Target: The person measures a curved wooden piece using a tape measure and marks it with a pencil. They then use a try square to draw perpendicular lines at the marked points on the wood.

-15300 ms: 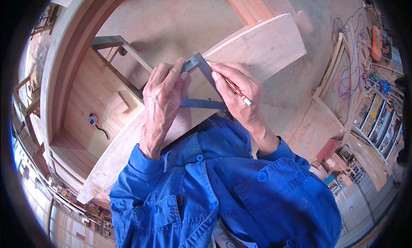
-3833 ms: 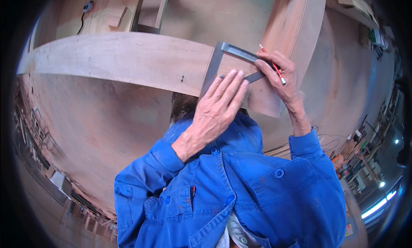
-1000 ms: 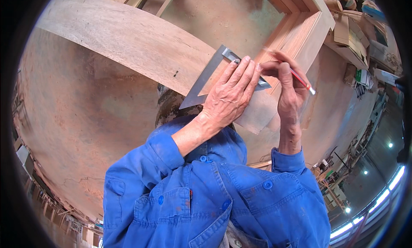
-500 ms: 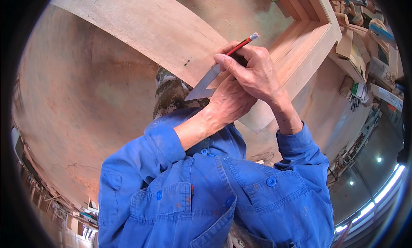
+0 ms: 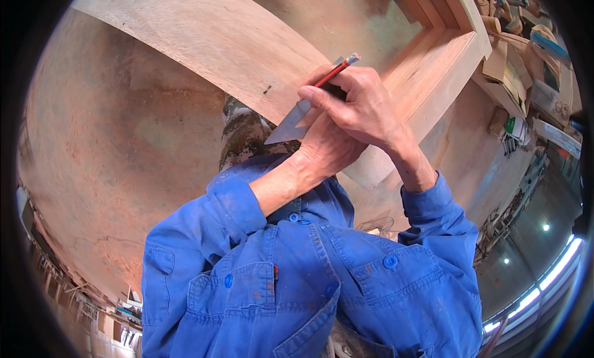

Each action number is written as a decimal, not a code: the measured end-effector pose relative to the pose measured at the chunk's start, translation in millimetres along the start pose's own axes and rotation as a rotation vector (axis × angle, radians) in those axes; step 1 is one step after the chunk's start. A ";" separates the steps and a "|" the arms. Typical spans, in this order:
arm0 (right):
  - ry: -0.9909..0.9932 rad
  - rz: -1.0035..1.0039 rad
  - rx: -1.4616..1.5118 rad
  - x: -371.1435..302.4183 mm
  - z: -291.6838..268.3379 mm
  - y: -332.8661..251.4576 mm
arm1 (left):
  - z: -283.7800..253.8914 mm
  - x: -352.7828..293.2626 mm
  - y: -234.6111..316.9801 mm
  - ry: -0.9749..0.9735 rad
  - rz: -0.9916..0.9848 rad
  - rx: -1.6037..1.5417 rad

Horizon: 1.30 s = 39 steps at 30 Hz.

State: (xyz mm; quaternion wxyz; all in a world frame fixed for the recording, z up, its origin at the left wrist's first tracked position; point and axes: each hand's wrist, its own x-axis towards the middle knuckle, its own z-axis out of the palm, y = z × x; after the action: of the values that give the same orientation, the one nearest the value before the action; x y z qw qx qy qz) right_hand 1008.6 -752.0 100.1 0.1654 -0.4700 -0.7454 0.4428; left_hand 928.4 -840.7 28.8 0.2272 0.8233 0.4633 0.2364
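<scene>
My right hand (image 5: 365,107) is closed on a red and black pencil (image 5: 334,72), whose silver end points up and away; its writing tip is hidden. Under it, my left hand (image 5: 328,141) lies across the wooden frame's corner area, its fingers mostly covered by the right hand. A flat grey metal square (image 5: 288,129) with a pointed, slanted end sticks out to the left of both hands. It lies over the edge of a wide wooden board (image 5: 204,39), and the left hand appears to grip it.
At the upper right, the board meets a stepped wooden frame piece (image 5: 427,67). A camouflage-clad leg (image 5: 244,135) is below the board. Cardboard boxes (image 5: 504,79) and clamps (image 5: 510,17) stand at the far right. Dusty floor (image 5: 124,154) spreads out to the left.
My right hand and the pencil have shifted slightly to the left, and the pencil's end sits a little lower. The square's tip has moved very slightly left.
</scene>
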 end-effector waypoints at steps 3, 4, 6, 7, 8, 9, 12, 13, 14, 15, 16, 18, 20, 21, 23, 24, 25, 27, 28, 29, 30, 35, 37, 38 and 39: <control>0.013 -0.046 -0.099 1.5 -7.3 -2.6 | -4.7 -3.2 -2.0 -0.053 0.051 0.030; 0.035 -0.026 -0.136 3.1 -12.9 -0.1 | -8.4 -1.5 -1.9 -0.116 0.064 0.047; 0.073 -0.013 -0.156 6.3 -15.6 2.4 | -3.2 1.3 -0.2 -0.209 -0.012 -0.135; 0.083 -0.021 -0.141 8.4 -14.2 1.9 | 4.3 -1.8 -0.5 -0.165 -0.077 -0.327; 0.094 -0.029 -0.126 10.0 -12.4 0.9 | 11.5 -4.9 -0.9 -0.112 -0.134 -0.511; 0.013 -0.026 -0.091 8.7 -9.9 0.2 | 3.2 -5.3 1.1 -0.121 -0.064 -0.257; -0.053 -0.072 -0.129 7.0 -0.4 -2.5 | -4.3 0.1 2.4 -0.112 0.011 0.033; -0.035 -0.082 -0.157 8.5 -3.2 -1.0 | -8.7 1.1 3.9 -0.142 0.020 0.112; -0.017 -0.092 -0.186 11.6 -8.8 1.3 | -11.0 1.8 4.4 -0.172 0.030 0.191; 0.003 -0.099 -0.220 14.2 -16.2 1.1 | -5.5 1.2 0.9 -0.162 0.018 0.009; 0.032 -0.025 -0.264 17.2 -28.3 -1.2 | -9.9 7.0 -2.0 -0.154 0.007 -0.170; 0.156 -0.137 -0.595 24.1 -49.4 16.4 | -28.1 13.5 0.5 -0.030 0.108 0.060; 0.346 -0.077 -0.603 23.9 -64.8 38.1 | -28.6 15.9 3.5 0.066 0.115 0.101; 0.389 0.014 -0.460 20.0 -72.2 34.9 | -29.5 15.5 3.6 0.059 0.107 0.099; 0.350 0.149 -0.232 1.4 -81.3 41.1 | -28.5 15.7 3.3 0.048 0.103 0.110; 0.312 0.218 -0.140 -14.1 -80.3 48.1 | -27.8 14.2 4.3 0.042 0.109 0.102; 0.299 0.290 -0.030 -29.9 -73.4 52.7 | -28.2 13.8 4.0 0.041 0.108 0.103; 0.251 0.404 0.243 -66.7 -57.5 77.0 | -28.4 16.6 2.8 0.046 0.110 0.102; 0.268 0.502 0.366 -83.2 -49.4 79.4 | -28.8 16.2 3.6 0.041 0.106 0.100; 0.304 0.533 0.451 -97.2 -43.6 71.9 | -29.7 16.2 4.8 0.031 0.108 0.095; 0.342 0.558 0.540 -106.4 -38.6 65.3 | -29.7 16.0 5.0 0.037 0.110 0.090; 0.331 0.476 0.444 -117.3 -32.4 53.5 | -31.7 17.9 2.9 0.108 0.080 -0.027; 0.413 0.502 0.511 -126.0 -45.0 38.8 | -57.8 20.9 9.5 0.189 0.161 -0.130; 0.491 0.437 0.481 -133.8 -56.2 22.3 | -77.5 23.0 16.6 0.229 0.196 -0.182; 0.617 0.409 0.396 -144.8 -63.3 2.3 | -101.8 23.1 28.7 0.237 0.140 -0.262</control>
State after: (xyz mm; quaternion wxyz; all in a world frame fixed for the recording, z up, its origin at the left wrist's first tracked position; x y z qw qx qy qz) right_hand 1124.7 -842.4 157.8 0.3766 -0.6781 -0.4528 0.4396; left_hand 896.7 -818.2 129.8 0.2593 0.7833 0.3936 0.4053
